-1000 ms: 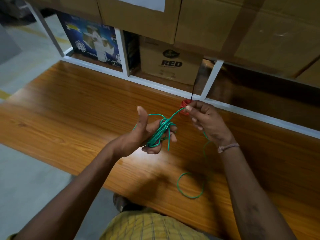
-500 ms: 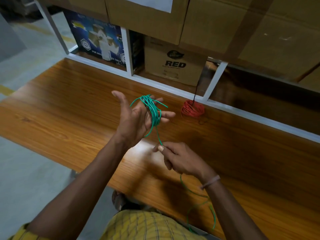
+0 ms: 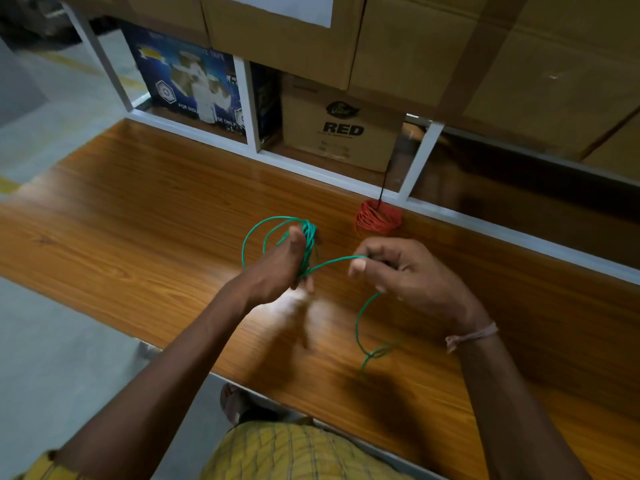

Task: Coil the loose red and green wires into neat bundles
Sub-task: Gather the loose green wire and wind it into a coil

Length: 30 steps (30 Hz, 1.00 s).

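Right hand [image 3: 412, 275] fingers [image 3: 358, 266] are pinching the green wire [image 3: 332, 261], feeding it toward the left hand [image 3: 277, 271], whose fingers are curling through the green loops, just in front of the red bundle [image 3: 379, 218]. Red bundle is sitting coiled on the counter [image 3: 138, 209], looking done. Green is partly coiled; a loose tail is trailing nearer the person, left to wind.

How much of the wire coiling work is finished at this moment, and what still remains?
Done: the red wire lies coiled in a bundle on the wooden table, untouched. In hand: the green wire is partly wound around the left hand, while the right hand pinches the strand and feeds it. Left: a loose green tail hangs below the right hand and must be wound in.
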Available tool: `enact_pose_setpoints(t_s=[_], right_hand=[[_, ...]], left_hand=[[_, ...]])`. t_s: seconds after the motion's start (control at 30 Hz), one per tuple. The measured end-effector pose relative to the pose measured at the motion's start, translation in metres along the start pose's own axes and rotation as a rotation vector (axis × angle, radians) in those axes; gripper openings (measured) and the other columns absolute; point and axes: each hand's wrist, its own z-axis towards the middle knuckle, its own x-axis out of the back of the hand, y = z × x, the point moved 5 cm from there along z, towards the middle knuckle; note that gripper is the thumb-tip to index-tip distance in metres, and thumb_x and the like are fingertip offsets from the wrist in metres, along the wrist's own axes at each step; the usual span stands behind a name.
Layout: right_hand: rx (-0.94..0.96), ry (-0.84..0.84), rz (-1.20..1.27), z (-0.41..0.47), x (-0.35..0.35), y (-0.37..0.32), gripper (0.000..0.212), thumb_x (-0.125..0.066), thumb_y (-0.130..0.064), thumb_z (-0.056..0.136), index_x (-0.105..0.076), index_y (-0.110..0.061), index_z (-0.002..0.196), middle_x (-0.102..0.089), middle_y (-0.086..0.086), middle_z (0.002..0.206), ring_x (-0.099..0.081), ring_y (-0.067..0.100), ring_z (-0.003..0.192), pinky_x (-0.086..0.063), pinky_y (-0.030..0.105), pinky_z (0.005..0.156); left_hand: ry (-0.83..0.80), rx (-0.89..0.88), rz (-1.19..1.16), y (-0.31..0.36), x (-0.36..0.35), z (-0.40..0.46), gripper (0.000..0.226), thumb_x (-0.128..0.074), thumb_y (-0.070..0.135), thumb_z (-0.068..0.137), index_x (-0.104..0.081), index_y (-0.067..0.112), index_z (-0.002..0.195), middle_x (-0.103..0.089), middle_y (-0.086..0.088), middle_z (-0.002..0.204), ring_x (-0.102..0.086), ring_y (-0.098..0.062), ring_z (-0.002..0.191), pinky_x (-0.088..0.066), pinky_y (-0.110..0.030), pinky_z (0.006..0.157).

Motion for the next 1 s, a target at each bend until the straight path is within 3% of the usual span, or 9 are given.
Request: enact_pose_setpoints(t_s=[0.17,0.23,0.3,0.37,0.53,0.77,0.87,0.93,1.0], right_hand=[[0.033,0.119,0.051,0.014,0.019,0.02,0.015,-0.066,-0.019,0.104,-0.071,-0.007,0.097,-0.055,-0.006,0.067,-0.047,0.002,0.058,-0.039,0.019,0.056],[0.022,0.213,0.082,0.021,0.021,0.031,0.015,-0.069,-0.021,0.102,-0.069,-0.007,0.096,-0.057,-0.008,0.071,-0.05,0.002,0.063,-0.041,0.018,0.059],[-0.003,0.28,0.117,0.027,0.016,0.041,0.016,-0.07,-0.019,0.101,-0.068,-0.003,0.096,-0.058,-0.008,0.074,-0.051,-0.001,0.065,-0.041,0.013,0.059],[-0.031,0.26,0.13,0.033,0.004,0.049,0.015,-0.066,-0.016,0.104,-0.067,-0.003,0.096,-0.057,-0.01,0.072,-0.05,-0.003,0.061,-0.04,0.011,0.056],[-0.156,0.066,0.124,0.029,-0.054,0.057,0.035,-0.048,-0.024,0.113,-0.07,-0.031,0.086,-0.059,-0.001,0.063,-0.044,0.005,0.048,-0.036,0.017,0.047],[-0.134,-0.098,-0.018,0.016,-0.095,0.049,0.033,-0.043,-0.035,0.114,-0.074,-0.026,0.123,-0.064,-0.002,0.061,-0.054,0.001,0.053,-0.043,0.019,0.063],[-0.061,-0.132,-0.113,0.009,-0.096,0.039,0.031,-0.045,-0.035,0.114,-0.072,-0.025,0.127,-0.066,-0.004,0.06,-0.059,0.0,0.059,-0.046,0.02,0.069],[-0.021,-0.145,-0.151,0.005,-0.094,0.034,0.027,-0.051,-0.032,0.111,-0.072,-0.024,0.126,-0.066,0.001,0.059,-0.059,0.004,0.058,-0.05,0.029,0.069],[0.014,-0.128,-0.161,0.002,-0.086,0.027,0.021,-0.057,-0.027,0.108,-0.075,-0.019,0.117,-0.063,0.004,0.059,-0.054,0.007,0.054,-0.046,0.034,0.061]], left_hand=[[-0.318,-0.016,-0.25,0.02,-0.017,-0.025,0.13,-0.002,0.108,0.062,-0.057,0.011,0.128,-0.069,-0.007,0.078,-0.044,-0.021,0.055,-0.033,-0.033,0.056],[-0.432,-0.089,-0.385,0.032,-0.021,-0.032,0.136,-0.007,0.107,0.063,-0.05,0.0,0.136,-0.074,-0.006,0.1,-0.044,-0.019,0.054,-0.031,-0.029,0.05],[-0.521,-0.101,-0.6,0.042,-0.021,-0.036,0.148,-0.011,0.11,0.059,-0.043,-0.006,0.145,-0.06,-0.031,0.133,-0.045,-0.017,0.052,-0.028,-0.026,0.045],[-0.547,-0.151,-0.771,0.05,-0.016,-0.037,0.151,0.001,0.106,0.061,-0.038,-0.01,0.15,-0.043,-0.045,0.145,-0.047,-0.013,0.052,-0.027,-0.028,0.044],[-0.425,-0.196,-1.043,0.056,0.005,-0.029,0.15,0.012,0.101,0.067,-0.032,-0.01,0.158,-0.041,-0.039,0.156,-0.058,-0.019,0.061,-0.034,-0.031,0.052],[-0.042,-0.107,-1.025,0.039,0.019,-0.008,0.133,0.017,0.095,0.074,-0.039,0.008,0.159,-0.057,-0.015,0.156,-0.073,-0.04,0.111,-0.06,-0.033,0.076],[0.119,-0.063,-0.895,0.035,0.022,0.001,0.139,0.004,0.104,0.062,-0.04,0.012,0.155,-0.06,-0.011,0.151,-0.073,-0.041,0.118,-0.061,-0.043,0.096],[0.234,-0.049,-0.602,0.024,0.024,0.004,0.142,-0.015,0.11,0.054,-0.037,0.015,0.157,-0.06,-0.009,0.149,-0.076,-0.033,0.115,-0.061,-0.046,0.1],[0.271,-0.061,-0.23,0.015,0.026,0.002,0.137,-0.011,0.111,0.059,-0.031,0.023,0.161,-0.067,-0.001,0.139,-0.076,-0.028,0.114,-0.055,-0.055,0.107]])
